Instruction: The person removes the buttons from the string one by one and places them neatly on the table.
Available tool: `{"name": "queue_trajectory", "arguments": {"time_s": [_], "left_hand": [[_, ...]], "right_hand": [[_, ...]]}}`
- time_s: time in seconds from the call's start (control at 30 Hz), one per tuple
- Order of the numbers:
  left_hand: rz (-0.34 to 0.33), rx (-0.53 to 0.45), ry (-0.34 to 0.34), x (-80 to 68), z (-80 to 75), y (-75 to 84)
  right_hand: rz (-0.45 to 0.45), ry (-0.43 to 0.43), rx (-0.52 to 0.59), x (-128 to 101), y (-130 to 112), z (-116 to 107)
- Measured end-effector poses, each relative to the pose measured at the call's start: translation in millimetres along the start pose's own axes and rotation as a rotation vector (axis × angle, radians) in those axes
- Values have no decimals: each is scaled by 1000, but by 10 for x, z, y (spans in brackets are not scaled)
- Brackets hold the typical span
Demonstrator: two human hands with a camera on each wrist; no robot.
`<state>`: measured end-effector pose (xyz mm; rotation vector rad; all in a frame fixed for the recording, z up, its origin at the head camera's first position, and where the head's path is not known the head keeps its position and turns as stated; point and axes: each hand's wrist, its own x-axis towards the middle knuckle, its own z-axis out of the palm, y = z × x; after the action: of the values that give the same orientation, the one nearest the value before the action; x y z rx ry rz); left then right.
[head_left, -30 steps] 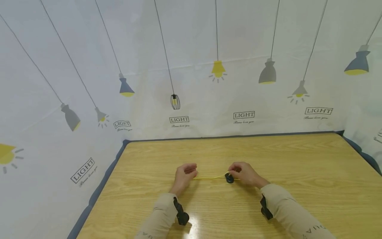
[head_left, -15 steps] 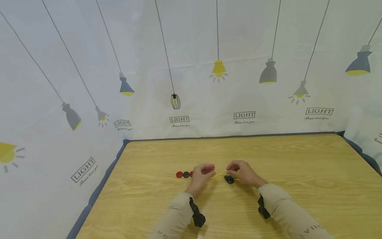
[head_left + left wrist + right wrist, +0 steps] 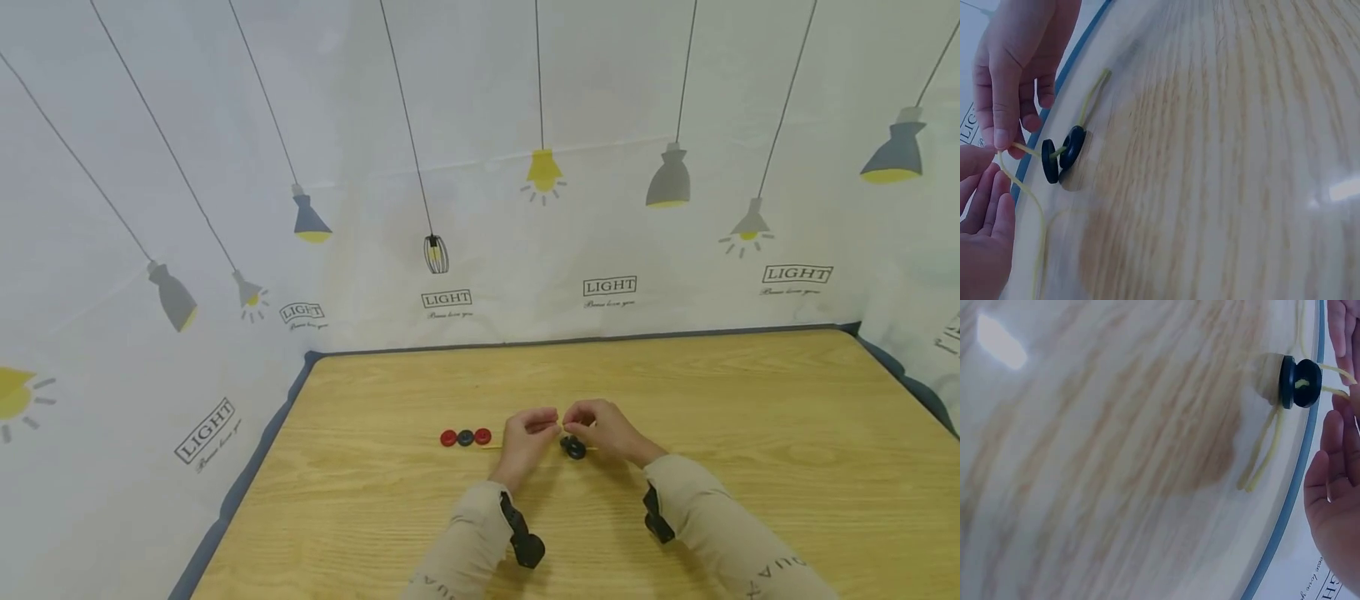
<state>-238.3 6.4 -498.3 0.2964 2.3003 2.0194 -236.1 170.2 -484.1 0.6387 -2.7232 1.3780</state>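
left hand point(image 3: 528, 433) slid right, uncovering three buttons point(image 3: 466, 437)

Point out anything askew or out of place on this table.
Nothing stands out. Two dark round buttons sit threaded on the thin yellow cord; three loose red and dark buttons lie in a row on the wooden table.

On the wooden table point(image 3: 750, 433) the left hand point(image 3: 528, 435) and the right hand point(image 3: 606, 431) meet fingertip to fingertip near the middle, fingers curled in a pinching grip on a thin yellow cord point(image 3: 557, 435). A dark button point(image 3: 574, 449) sits just below the right hand's fingers, touching the cord. To the left of the left hand lie three buttons in a row, side by side: a red button point(image 3: 448, 438), a dark blue button point(image 3: 466, 437) and another red button point(image 3: 483, 436). Both forearms wear beige sleeves point(image 3: 720, 533) with black wrist straps point(image 3: 522, 542). A white curtain point(image 3: 225, 167) printed with lamps surrounds the table.
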Motion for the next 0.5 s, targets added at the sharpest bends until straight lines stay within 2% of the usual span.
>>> {"name": "queue_trajectory", "arguments": {"time_s": [0.23, 0.5], "left_hand": [[-54, 35, -4, -34, 16, -17], [-21, 111, -14, -53, 33, -61]], "right_hand": [[14, 17, 8, 2, 5, -2], [15, 16, 6, 6, 11, -6]]}}
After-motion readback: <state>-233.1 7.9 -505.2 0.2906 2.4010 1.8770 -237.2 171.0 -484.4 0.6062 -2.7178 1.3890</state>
